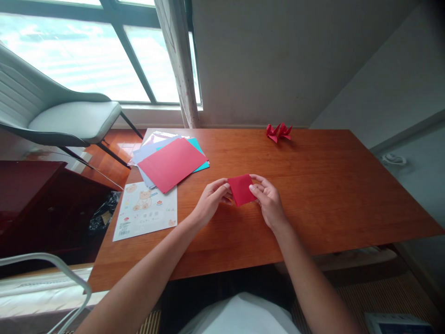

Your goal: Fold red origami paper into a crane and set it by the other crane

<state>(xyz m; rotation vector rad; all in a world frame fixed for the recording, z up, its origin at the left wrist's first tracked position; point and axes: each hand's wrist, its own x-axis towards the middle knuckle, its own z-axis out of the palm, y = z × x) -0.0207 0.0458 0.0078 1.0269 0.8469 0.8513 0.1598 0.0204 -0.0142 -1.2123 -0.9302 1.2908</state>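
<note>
Between my two hands is a small red square of folded paper (240,190), held up just above the wooden table (330,185). My left hand (216,195) pinches its left edge between thumb and fingers. On the opposite side, my right hand (267,197) grips the right edge, thumb on the front and fingers behind. Folded red paper figures (279,132) stand near the table's far edge, beyond my hands. The back of the red square is hidden from view.
Left on the table lies a stack of coloured sheets topped by a red sheet (173,163). Nearer me is a white printed pad cover (146,208) with bear drawings. A grey chair (74,116) stands by the window, beside a curtain (179,65).
</note>
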